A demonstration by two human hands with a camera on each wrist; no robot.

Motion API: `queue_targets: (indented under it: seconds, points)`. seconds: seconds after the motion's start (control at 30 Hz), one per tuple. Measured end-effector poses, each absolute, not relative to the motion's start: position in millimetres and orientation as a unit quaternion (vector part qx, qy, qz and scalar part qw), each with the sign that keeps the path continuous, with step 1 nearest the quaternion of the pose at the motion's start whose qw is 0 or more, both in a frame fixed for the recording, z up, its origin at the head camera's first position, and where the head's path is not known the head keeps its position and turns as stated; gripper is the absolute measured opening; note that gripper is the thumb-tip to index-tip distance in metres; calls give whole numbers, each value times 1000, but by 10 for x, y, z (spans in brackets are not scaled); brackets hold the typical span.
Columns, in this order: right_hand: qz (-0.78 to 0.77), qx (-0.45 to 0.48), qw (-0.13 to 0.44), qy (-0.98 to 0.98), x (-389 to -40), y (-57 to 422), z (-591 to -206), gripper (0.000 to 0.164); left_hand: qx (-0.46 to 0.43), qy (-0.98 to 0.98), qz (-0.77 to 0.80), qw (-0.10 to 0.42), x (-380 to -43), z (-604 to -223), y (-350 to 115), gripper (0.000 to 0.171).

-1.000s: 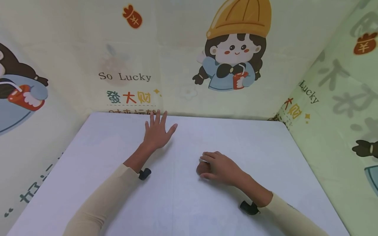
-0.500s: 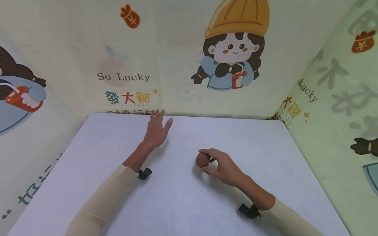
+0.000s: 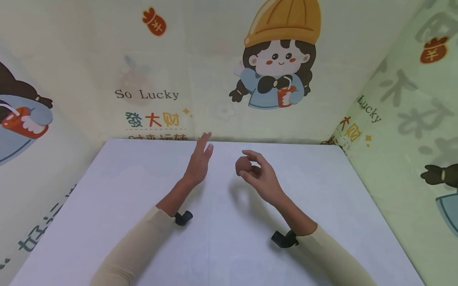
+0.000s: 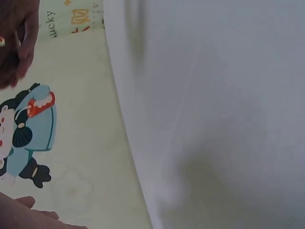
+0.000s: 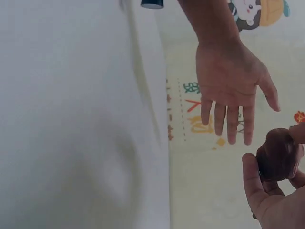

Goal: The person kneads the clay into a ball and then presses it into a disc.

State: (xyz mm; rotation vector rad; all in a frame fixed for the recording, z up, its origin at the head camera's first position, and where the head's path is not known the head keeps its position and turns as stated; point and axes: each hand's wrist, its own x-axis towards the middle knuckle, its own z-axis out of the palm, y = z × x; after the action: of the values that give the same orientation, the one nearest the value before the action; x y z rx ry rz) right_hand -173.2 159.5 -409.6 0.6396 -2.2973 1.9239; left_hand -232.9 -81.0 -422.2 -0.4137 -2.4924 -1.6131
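Observation:
A dark brown, lumpy ball (image 3: 243, 163) is held above the white table by my right hand (image 3: 265, 182), its fingers and thumb curled round it. In the right wrist view the ball (image 5: 278, 155) has an uneven, clay-like surface, and part of it hides behind the fingers. To the left, my left hand (image 3: 197, 166) is raised with straight fingers and nothing in it. Its palm (image 5: 226, 76) faces the right wrist camera, with fingers a little spread, apart from the ball. At the left wrist view's corner, only part of the left hand (image 4: 21, 214) shows.
The white table (image 3: 211, 246) ends at a printed cloth wall (image 3: 207, 71) behind it. More printed cloth (image 3: 404, 131) closes the right side and the left. Dark wrist cameras (image 3: 285, 239) sit at both cuffs.
My right hand lifts the brown lumpy ball off the table, raising it up and away from me. The left hand, flat and spread at first, turns on edge and moves slightly right.

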Motion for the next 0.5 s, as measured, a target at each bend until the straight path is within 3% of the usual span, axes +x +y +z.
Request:
queue_targets:
  seconds: [0.3,0.5]
  points:
    - [683,190,18,-705,-1910,1405,-4066,45,-178,-782,-589,104,-2283,-4316,-651,66]
    - [699,156,-32,-698,-1929,1302,-4078,48,-208,-719,-652,122,-2278,-4333,-524,65]
